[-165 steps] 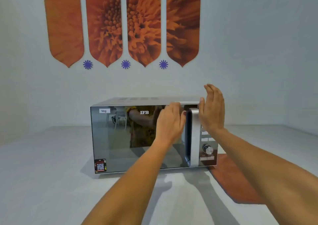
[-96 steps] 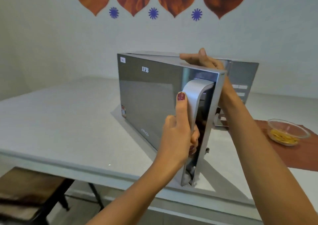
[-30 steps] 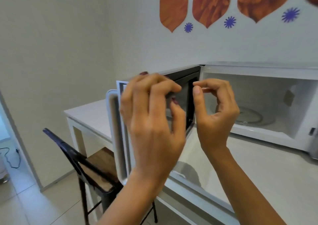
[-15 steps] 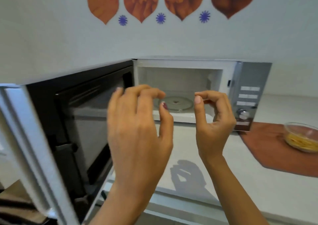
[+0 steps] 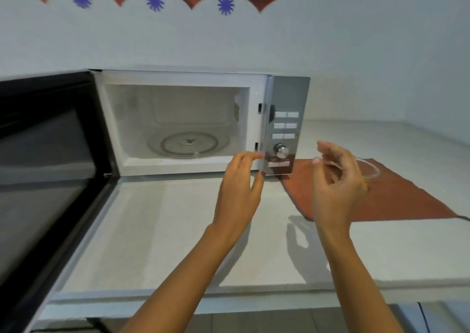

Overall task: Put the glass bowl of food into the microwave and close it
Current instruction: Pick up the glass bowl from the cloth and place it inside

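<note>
The microwave (image 5: 287, 96) stands on the white counter with its door (image 5: 43, 154) swung wide open to the left. Its white cavity holds only the glass turntable (image 5: 188, 143). The glass bowl (image 5: 371, 171) sits on an orange mat to the right of the microwave; my right hand (image 5: 335, 185) hides most of it, so only part of the rim shows. That hand hovers in front of the bowl with fingers spread and curled, holding nothing. My left hand (image 5: 240, 187) is open too, just in front of the microwave's lower right corner.
The orange mat (image 5: 407, 200) lies on the white counter (image 5: 178, 231) right of the microwave. The open door juts out past the counter's front edge at the left. A wall with orange and blue decals runs behind.
Both hands have moved right, away from the open door, toward the bowl. The view has turned right and down, so the microwave cavity now sits at centre.
</note>
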`<control>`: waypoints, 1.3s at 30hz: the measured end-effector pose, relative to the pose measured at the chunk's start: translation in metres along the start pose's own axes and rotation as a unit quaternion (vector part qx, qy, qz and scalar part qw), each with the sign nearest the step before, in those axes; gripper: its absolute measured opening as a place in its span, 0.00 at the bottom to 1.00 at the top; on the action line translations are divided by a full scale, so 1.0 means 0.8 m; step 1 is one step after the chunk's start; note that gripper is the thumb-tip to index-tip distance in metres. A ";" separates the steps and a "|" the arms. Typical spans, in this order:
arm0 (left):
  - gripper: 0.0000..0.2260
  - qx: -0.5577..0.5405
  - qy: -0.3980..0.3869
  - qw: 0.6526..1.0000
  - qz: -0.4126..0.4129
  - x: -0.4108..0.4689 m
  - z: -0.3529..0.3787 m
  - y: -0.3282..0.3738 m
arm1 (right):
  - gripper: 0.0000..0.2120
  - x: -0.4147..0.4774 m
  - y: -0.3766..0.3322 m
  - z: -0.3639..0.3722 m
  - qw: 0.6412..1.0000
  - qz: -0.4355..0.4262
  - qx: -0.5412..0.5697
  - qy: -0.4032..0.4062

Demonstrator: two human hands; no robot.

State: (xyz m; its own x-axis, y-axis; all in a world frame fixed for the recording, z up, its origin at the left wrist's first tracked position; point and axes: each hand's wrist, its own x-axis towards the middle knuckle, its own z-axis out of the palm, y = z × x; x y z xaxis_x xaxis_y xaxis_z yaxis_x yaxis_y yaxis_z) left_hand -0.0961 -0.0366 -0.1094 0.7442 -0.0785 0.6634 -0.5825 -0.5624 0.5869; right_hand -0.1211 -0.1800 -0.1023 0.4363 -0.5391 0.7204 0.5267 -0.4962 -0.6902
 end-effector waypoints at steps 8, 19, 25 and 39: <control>0.27 -0.187 -0.237 0.949 -0.088 0.037 0.116 0.003 | 0.32 0.066 0.112 -0.049 0.962 0.205 -0.179 -0.009; 0.33 -0.328 -0.337 0.857 -0.212 0.091 0.257 0.008 | 0.52 0.124 0.206 -0.090 0.922 0.353 -0.073 -0.142; 0.34 -0.365 -0.327 0.845 -0.213 0.102 0.289 0.009 | 0.49 0.136 0.225 -0.094 0.918 0.357 -0.022 -0.171; 0.30 -0.370 -0.302 0.854 -0.207 0.092 0.272 0.012 | 0.46 0.123 0.215 -0.098 0.936 0.309 -0.001 -0.167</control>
State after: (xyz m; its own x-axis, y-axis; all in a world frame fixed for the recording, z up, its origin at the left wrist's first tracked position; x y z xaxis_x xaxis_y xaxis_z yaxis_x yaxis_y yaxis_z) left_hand 0.0242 -0.2269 -0.1560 0.8388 -0.5355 0.0983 -0.1096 0.0109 0.9939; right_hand -0.0447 -0.3715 -0.1552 0.8611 -0.4812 0.1645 0.0979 -0.1605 -0.9822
